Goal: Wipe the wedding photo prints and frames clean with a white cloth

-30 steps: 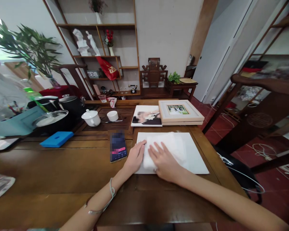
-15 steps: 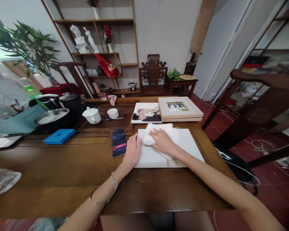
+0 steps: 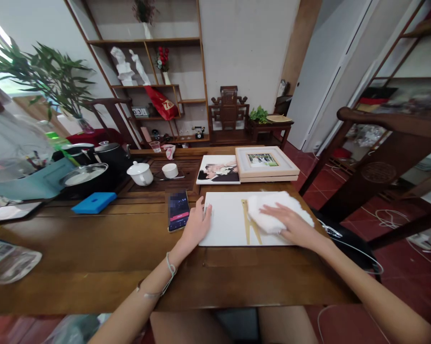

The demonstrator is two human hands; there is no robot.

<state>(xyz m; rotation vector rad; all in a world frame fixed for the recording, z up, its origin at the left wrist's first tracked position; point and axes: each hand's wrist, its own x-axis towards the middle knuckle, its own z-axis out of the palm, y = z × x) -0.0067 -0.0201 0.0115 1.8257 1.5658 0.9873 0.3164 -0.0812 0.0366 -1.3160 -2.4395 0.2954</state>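
A white panel (image 3: 222, 220) lies flat on the wooden table in front of me, two tan strips (image 3: 250, 224) spreading apart down its face. My right hand (image 3: 285, 220) presses a fluffy white cloth (image 3: 269, 210) onto the panel's right part, partly covering the strips. At the left edge of the panel rests my left hand (image 3: 198, 220), holding nothing, its fingers apart. A phone (image 3: 178, 210) with a lit screen is just left of that hand.
Behind the panel are a photo print (image 3: 217, 171) and stacked framed pictures (image 3: 267, 163). A lidded white bowl (image 3: 140, 173), small white cup (image 3: 170, 170) and blue block (image 3: 94, 203) stand leftward. A dark wooden chair (image 3: 375, 157) is at the right.
My right hand has slid the white cloth rightward across the panel, uncovering more of the tan strips. My left hand stays at the panel's left edge.
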